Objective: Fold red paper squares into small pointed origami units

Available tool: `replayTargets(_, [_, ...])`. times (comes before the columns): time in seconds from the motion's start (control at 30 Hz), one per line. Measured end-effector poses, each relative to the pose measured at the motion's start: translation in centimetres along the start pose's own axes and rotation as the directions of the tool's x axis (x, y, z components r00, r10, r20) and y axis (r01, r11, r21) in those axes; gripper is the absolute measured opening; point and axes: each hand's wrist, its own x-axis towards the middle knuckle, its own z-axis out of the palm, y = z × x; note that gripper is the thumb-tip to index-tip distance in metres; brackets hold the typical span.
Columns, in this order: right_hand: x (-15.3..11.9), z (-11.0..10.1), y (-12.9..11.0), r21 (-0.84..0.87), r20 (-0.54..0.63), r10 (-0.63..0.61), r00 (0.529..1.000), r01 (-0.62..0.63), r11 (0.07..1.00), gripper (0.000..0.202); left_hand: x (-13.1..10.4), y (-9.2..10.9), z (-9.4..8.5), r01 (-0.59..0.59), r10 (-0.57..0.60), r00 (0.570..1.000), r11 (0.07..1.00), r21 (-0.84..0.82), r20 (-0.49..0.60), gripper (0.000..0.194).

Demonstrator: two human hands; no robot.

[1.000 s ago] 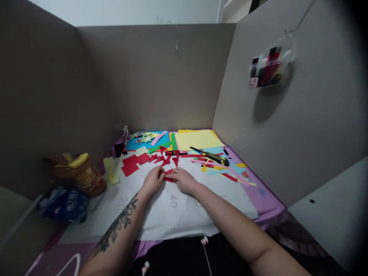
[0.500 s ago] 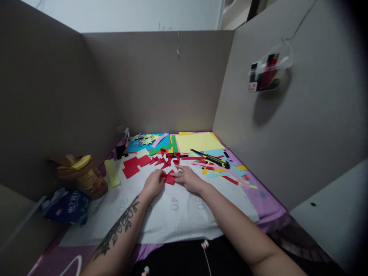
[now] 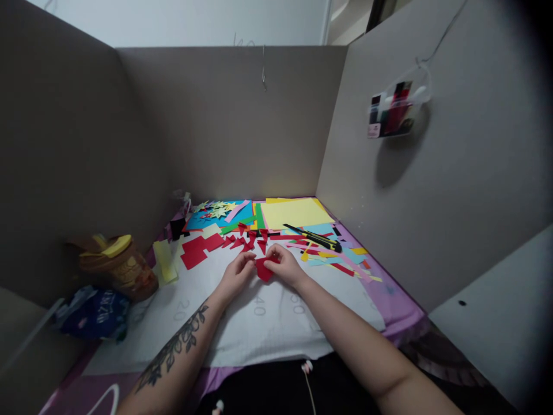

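Note:
A red paper piece [image 3: 264,272] with a pointed lower edge is held up a little from the white cloth. My right hand [image 3: 285,266] pinches it at the right, thumb in front and fingers behind. At its left edge, the bent fingers and thumb of my left hand [image 3: 239,272] close on the paper, though the exact contact is too small to see well. Just beyond my hands lie several small folded red paper pieces [image 3: 239,241]. Flat red paper squares [image 3: 196,251] overlap to their left.
A black and yellow utility knife [image 3: 322,239] lies among paper strips [image 3: 343,268] at the right. Yellow sheets [image 3: 298,213] and a blue sheet with paper stars [image 3: 218,211] are at the back. A brown cup [image 3: 118,268] and blue packet [image 3: 93,314] stand left.
The red paper has come up off the cloth and turned, its lower edge now pointed. My right hand has gone from lying flat against it to pinching it.

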Motion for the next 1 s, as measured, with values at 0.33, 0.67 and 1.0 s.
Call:
replayTargets(0.33, [0.0, 0.9, 0.5, -0.169, 0.000, -0.019, 1.000, 0.018, 0.985, 0.037, 0.1, -1.0, 0.4, 0.088, -0.076, 0.995, 0.974, -0.209, 0.065, 0.020])
replayTargets(0.67, [-1.1, 1.9, -0.4, -0.743, 0.282, -0.382, 0.880, 0.452, 0.494, 0.028, 0.3, -1.7, -0.6, 0.241, -0.298, 0.953, 0.863, -0.445, -0.062, 0.024])
replayTargets(1.0, [-0.4, 1.7, 0.9, -0.748, 0.408, -0.285, 0.867, 0.497, 0.441, 0.015, -0.8, -1.7, -1.1, 0.066, -0.060, 0.998, 0.974, 0.216, -0.036, 0.022])
